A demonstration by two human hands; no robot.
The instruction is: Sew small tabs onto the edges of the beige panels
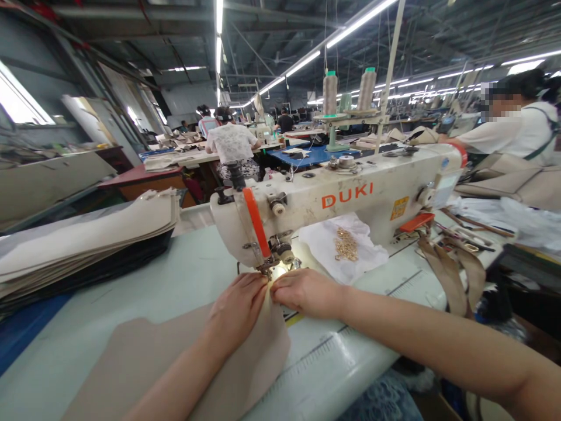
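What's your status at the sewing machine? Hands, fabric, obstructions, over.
Left hand and right hand on beige fabric, meeting at the presser foot; grip unclear. Fabric flat on table. Gold rings on cloth beyond right hand, not touching.

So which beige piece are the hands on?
The flat beige fabric panel under left hand and right hand; the stacked beige panels far left lie untouched.

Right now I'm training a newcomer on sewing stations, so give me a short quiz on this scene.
1. True or false: the left hand and right hand both touch the tan fabric by the sewing machine needle.
2. What lies on the white cloth? A scissors, B gold metal pieces, C buttons.
3. Fill in: the stack of cut pieces lies on the person's ____ side.
Key: 1 true; 2 B; 3 left.
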